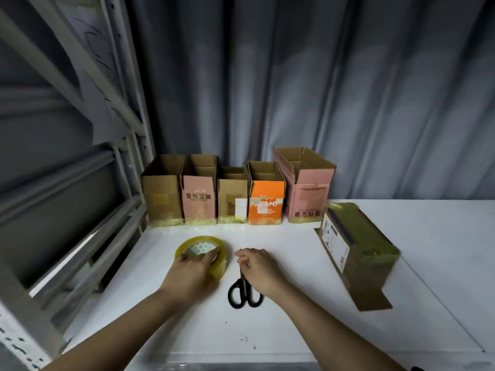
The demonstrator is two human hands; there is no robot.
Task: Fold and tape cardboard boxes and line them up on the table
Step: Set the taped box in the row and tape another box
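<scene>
Five open-topped boxes are lined up side by side at the table's back edge, w/ yellowish tape seen along their bases: plain brown box [162,194], pink box [199,195] w/ dark print, small brown box [232,198] w/ a white label, orange box [265,200], tall pink box [310,188] w/ its print upside down. A sixth, taped box [357,253], is laid on its side apart at right, flaps spread. A yellowish tape roll [206,253] is laid flat in front of the row.
</scene>
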